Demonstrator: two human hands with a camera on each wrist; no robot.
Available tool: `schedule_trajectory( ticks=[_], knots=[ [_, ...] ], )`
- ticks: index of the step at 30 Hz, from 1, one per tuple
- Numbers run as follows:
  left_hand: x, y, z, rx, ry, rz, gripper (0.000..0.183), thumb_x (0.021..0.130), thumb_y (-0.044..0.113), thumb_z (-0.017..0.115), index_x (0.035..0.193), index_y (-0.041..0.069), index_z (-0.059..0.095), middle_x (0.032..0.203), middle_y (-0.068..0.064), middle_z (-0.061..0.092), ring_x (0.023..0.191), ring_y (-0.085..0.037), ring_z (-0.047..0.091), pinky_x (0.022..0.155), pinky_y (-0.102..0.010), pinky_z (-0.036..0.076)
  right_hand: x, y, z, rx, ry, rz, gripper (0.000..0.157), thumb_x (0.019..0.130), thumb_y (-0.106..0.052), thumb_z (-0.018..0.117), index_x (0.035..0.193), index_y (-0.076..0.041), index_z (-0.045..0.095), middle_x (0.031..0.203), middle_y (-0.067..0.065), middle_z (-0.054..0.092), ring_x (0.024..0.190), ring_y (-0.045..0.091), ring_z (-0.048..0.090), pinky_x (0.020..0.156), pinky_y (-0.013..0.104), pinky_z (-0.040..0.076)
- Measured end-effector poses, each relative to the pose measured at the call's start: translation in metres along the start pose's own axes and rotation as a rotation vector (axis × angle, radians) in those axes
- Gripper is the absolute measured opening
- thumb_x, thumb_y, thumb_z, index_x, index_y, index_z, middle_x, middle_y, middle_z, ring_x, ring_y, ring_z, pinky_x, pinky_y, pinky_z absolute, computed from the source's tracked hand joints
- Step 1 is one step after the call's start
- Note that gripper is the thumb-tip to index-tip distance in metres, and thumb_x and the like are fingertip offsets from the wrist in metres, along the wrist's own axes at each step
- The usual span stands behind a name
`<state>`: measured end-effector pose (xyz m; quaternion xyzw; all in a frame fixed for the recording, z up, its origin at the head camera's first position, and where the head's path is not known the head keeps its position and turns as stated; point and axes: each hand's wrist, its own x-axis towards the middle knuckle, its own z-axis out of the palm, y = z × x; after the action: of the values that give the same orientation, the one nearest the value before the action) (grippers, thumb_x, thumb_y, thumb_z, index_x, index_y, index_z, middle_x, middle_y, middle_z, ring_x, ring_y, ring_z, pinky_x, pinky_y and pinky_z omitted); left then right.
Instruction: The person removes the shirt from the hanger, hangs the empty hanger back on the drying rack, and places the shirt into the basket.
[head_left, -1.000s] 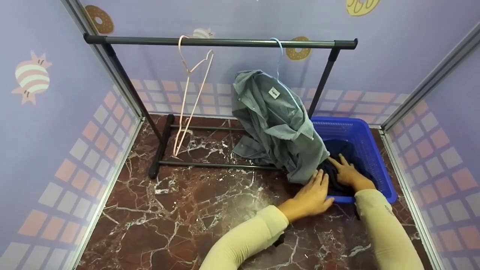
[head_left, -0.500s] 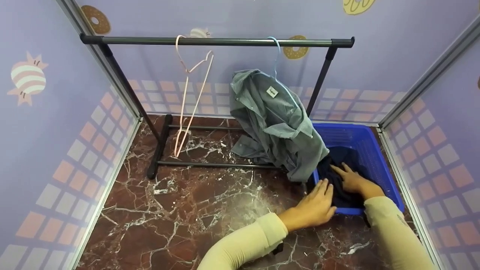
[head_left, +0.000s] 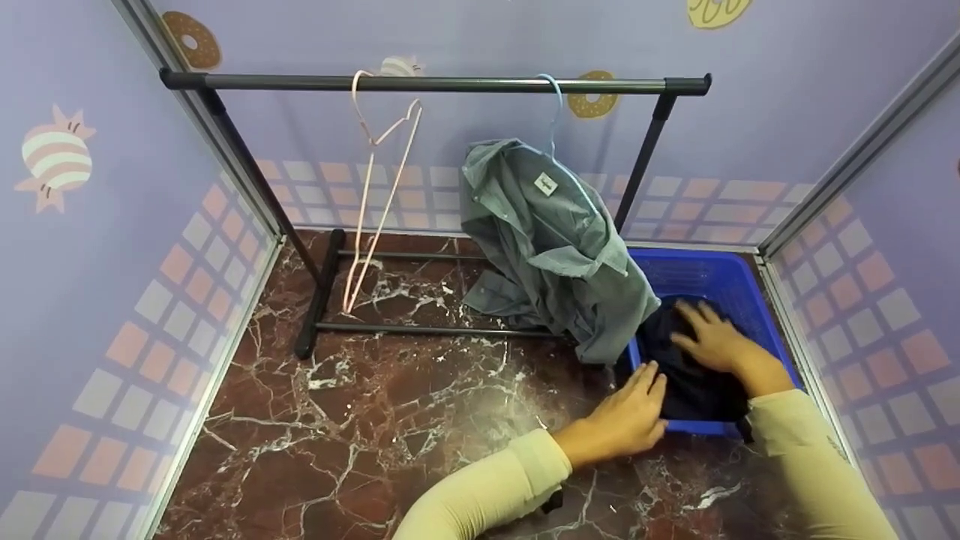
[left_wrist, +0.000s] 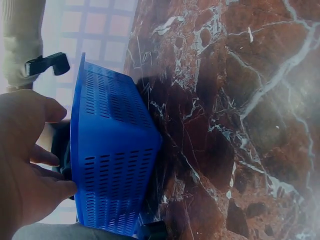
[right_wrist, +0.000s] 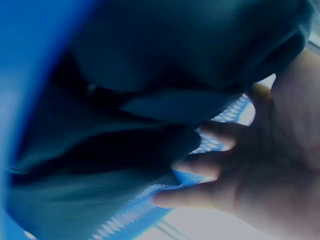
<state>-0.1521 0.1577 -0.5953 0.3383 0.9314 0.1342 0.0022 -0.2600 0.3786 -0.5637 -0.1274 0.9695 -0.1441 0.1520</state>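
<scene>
A blue plastic basket (head_left: pixel 752 304) on the floor at the right holds dark navy clothing (head_left: pixel 696 391). My right hand (head_left: pixel 718 345) is inside it, fingers spread and touching the cloth; in the right wrist view the fingers (right_wrist: pixel 200 196) extend along the dark folds (right_wrist: pixel 160 45). My left hand (head_left: pixel 624 414) rests at the basket's near left rim with fairly straight fingers. In the left wrist view, that hand (left_wrist: pixel 22 160) lies at the rim of the perforated basket (left_wrist: pixel 117 130), thumb apart. A grey-green shirt (head_left: pixel 555 247) hangs lopsided on a blue hanger (head_left: pixel 556 112) beside the basket.
A black clothes rack (head_left: pixel 450 84) stands across the back, its base bar (head_left: pixel 427 328) low on the floor. A bare pink hanger (head_left: pixel 364 195) hangs left of the shirt. Patterned walls enclose the marbled floor (head_left: pixel 360 420) on three sides.
The basket's near end has shifted toward me and to the right. My right hand has moved right over the navy clothing, whose folds have changed. My left hand has come slightly nearer.
</scene>
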Motion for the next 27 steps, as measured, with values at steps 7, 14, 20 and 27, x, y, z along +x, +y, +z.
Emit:
schedule_trajectory(
  ticks=[7, 14, 20, 27],
  knots=[
    [-0.006, -0.009, -0.010, -0.042, 0.011, 0.020, 0.067, 0.103, 0.041, 0.058, 0.156, 0.003, 0.042, 0.165, -0.015, 0.037, 0.153, -0.029, 0.036, 0.117, -0.031, 0.043, 0.022, 0.001, 0.014, 0.031, 0.064, 0.038, 0.082, 0.104, -0.064, 0.040, 0.167, -0.021, 0.010, 0.171, 0.025, -0.003, 0.147, 0.070, 0.003, 0.092, 0.098, 0.013],
    [-0.020, -0.032, -0.030, -0.056, 0.065, 0.072, 0.064, 0.103, 0.038, 0.058, 0.154, 0.001, 0.045, 0.162, -0.017, 0.042, 0.152, -0.030, 0.038, 0.125, -0.033, 0.031, 0.045, -0.001, 0.024, -0.041, -0.058, 0.010, 0.081, 0.104, -0.064, 0.041, 0.165, -0.013, 0.022, 0.171, 0.024, 0.003, 0.146, 0.070, 0.009, 0.092, 0.097, 0.017],
    [-0.035, -0.056, -0.049, -0.067, 0.193, 0.189, 0.058, 0.103, 0.032, 0.058, 0.149, -0.002, 0.050, 0.154, -0.019, 0.051, 0.146, -0.030, 0.048, 0.123, -0.036, 0.035, 0.056, -0.008, 0.028, -0.082, -0.243, 0.059, 0.080, 0.105, -0.065, 0.036, 0.164, -0.013, 0.022, 0.170, 0.026, 0.005, 0.148, 0.066, 0.008, 0.098, 0.094, 0.019],
    [-0.050, -0.082, -0.070, -0.135, 0.273, 0.257, 0.054, 0.103, 0.029, 0.060, 0.148, 0.000, 0.052, 0.151, -0.017, 0.054, 0.141, -0.029, 0.052, 0.122, -0.033, 0.037, 0.063, -0.007, 0.028, -0.056, -0.303, 0.069, 0.081, 0.105, -0.063, 0.036, 0.163, -0.009, 0.024, 0.168, 0.030, 0.009, 0.148, 0.067, 0.008, 0.098, 0.094, 0.017]
  ],
)
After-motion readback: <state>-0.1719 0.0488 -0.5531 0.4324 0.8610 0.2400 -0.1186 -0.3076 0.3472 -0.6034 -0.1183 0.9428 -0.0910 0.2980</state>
